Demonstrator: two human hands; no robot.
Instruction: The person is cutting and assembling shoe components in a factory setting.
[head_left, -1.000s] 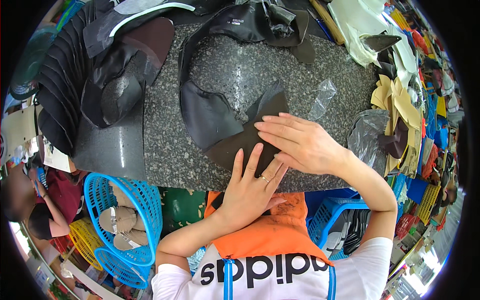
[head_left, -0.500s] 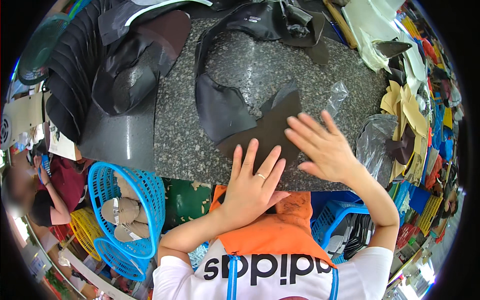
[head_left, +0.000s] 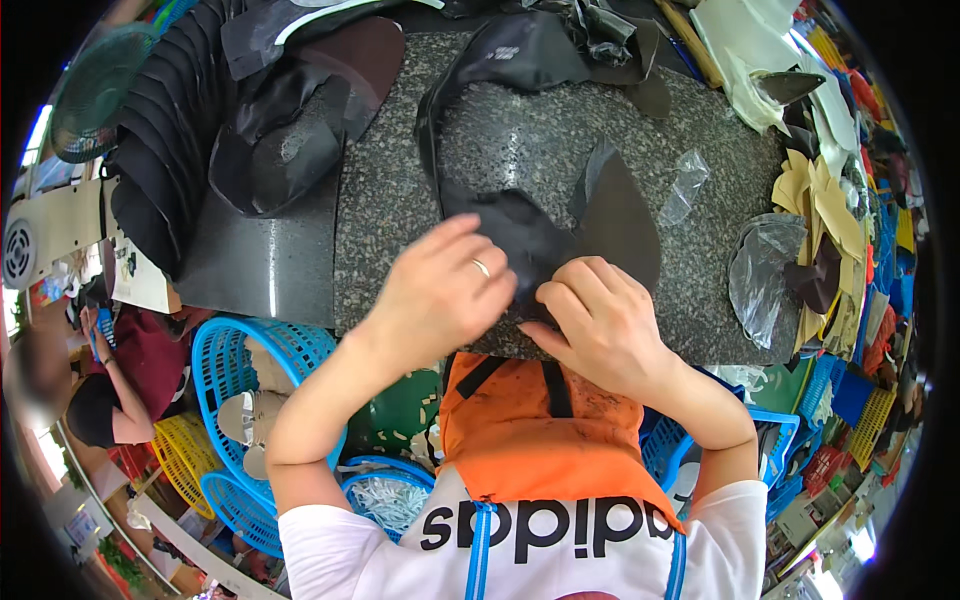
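A dark brown leather piece (head_left: 610, 225) lies on the speckled granite slab (head_left: 520, 130) near its front edge. My left hand (head_left: 440, 290), with a ring on one finger, grips the piece's near left edge with curled fingers. My right hand (head_left: 600, 320) pinches the same edge beside it; the two hands almost touch. A black leather piece (head_left: 520, 235) sits partly under the brown one, and my fingers hide their near edges.
Black leather pieces (head_left: 290, 150) are piled at the slab's left and back. A clear plastic bag (head_left: 765, 270) and tan cut-outs (head_left: 830, 210) lie at the right. Blue baskets (head_left: 250, 370) stand below the slab. A seated person (head_left: 120, 380) is at the far left.
Both hands lay flat with spread fingers on the brown piece earlier. Now they have curled and closed on its near edge, and the view has moved closer.
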